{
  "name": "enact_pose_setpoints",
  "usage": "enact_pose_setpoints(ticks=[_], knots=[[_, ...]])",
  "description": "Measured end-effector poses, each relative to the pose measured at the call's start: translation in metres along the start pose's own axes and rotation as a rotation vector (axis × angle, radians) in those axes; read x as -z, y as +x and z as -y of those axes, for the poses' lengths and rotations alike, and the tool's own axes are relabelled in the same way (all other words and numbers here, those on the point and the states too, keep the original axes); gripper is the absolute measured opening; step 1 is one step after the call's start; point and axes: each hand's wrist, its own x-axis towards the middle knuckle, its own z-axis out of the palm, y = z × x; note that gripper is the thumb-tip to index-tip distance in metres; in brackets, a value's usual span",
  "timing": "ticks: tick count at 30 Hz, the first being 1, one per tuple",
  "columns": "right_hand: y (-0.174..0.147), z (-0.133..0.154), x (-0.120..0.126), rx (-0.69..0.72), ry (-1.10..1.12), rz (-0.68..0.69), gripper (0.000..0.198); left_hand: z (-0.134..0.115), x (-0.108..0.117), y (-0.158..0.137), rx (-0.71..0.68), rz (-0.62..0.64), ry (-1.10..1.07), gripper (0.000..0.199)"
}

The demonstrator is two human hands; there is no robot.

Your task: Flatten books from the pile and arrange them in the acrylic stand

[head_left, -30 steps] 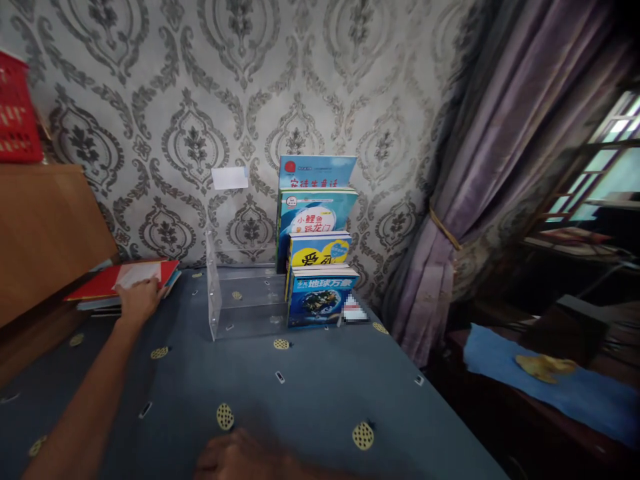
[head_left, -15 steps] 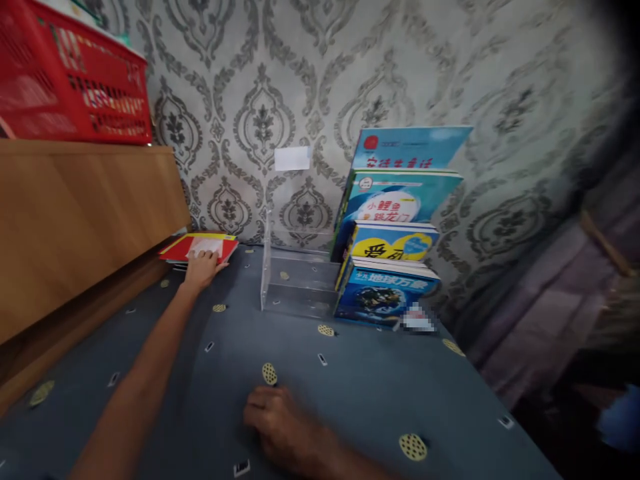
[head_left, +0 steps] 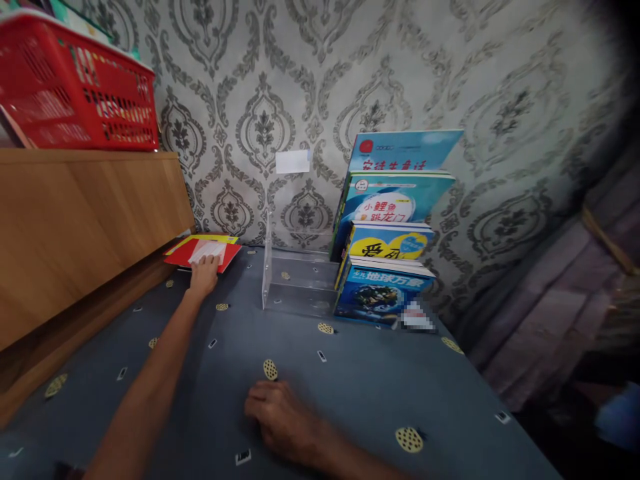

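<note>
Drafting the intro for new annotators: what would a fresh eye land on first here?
Probably the bright books, stacked in tiers at the right end of a clear rack, then the red basket above the wooden panel at upper left. Next, the left hand, reaching to the red stack near the wall, and the right hand, curled over the dark tablecloth, lower centre.

Near the table's (head_left: pixel 360 387) right edge, we read 安徒生童话 on the rear book (head_left: pixel 405 150) and 小鲤鱼跳龙门 on the teal book (head_left: pixel 400 199). We read 爱 on the yellow-and-blue book (head_left: pixel 389 241), 少儿 and 地球万象 on the front book (head_left: pixel 376 295).
</note>
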Motion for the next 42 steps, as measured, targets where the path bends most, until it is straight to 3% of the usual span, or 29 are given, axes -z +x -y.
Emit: enact_pose_setpoints(ticks=[12,19,29,34,42], knots=[[0.004,-0.002,-0.005,0.023,-0.009,-0.029,0.023,-0.011,-0.003,-0.039,0.014,0.034,0.016,0.060],[0.004,-0.002,-0.005,0.025,0.033,-0.067,0.026,-0.014,-0.014,-0.072,0.087,0.143,0.020,0.040],[0.002,-0.003,-0.008,-0.012,0.155,-0.142,0.027,-0.027,0.010,-0.099,0.118,0.150,0.005,0.036],[-0.014,-0.007,-0.008,-0.048,0.298,-0.264,0.027,-0.034,0.020,-0.110,0.105,0.163,-0.009,0.036],[-0.070,-0.036,0.002,-0.077,0.442,-0.347,0.026,-0.036,0.023,-0.117,0.143,0.207,0.015,0.035]])
